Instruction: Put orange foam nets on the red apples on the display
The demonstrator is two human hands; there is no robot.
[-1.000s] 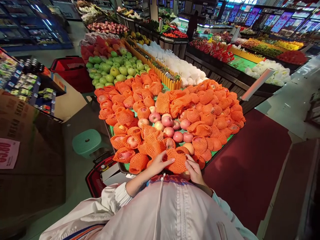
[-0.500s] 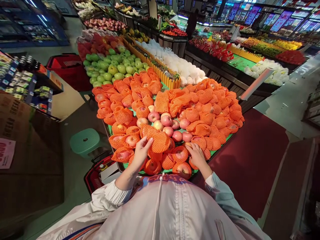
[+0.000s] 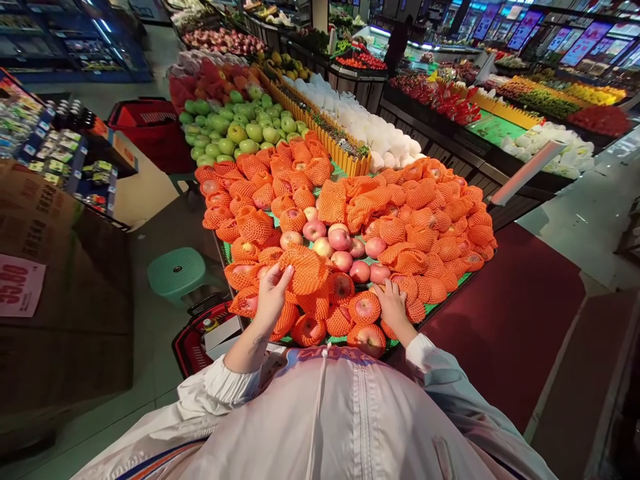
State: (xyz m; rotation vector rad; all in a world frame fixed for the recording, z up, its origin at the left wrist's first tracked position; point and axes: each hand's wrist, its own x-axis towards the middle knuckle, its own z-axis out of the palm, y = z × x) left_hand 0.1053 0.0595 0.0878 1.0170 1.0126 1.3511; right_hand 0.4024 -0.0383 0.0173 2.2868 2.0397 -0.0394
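Head view: we stood against the near edge of a sloping fruit display point(image 3: 227, 252), the jacket point(image 3: 345, 413) almost up to its rim, so little room was left on the near side. The display's right edge ran slantwise away from us beside a dark red surface point(image 3: 505, 313), where we saw broad open space to the right of the fruit. Off the left edge we noted a green stool point(image 3: 177, 272) and, nearer, a red basket point(image 3: 193, 343) tucked close under the display. On the far side a yellow fence point(image 3: 320, 130) and a heap of green apples point(image 3: 235, 130) bounded the stock. Between the hands and beyond them the netted apples point(image 3: 435, 227) lay packed, with a cluster of bare apples point(image 3: 340, 248) at the middle; over the fruit, we judged, there was room to move only upward.

Grip: we saw the left hand point(image 3: 271, 288) narrow, thumb and fingers pinching the left side of an orange foam net point(image 3: 306, 270) above the near-left fruit. We could not tell whether an apple sat inside it. The right hand point(image 3: 393, 301) lay just right of the near middle, fingers curved over a bare apple point(image 3: 375, 291) mostly hidden beneath them; how firmly they closed on it, we could not tell.
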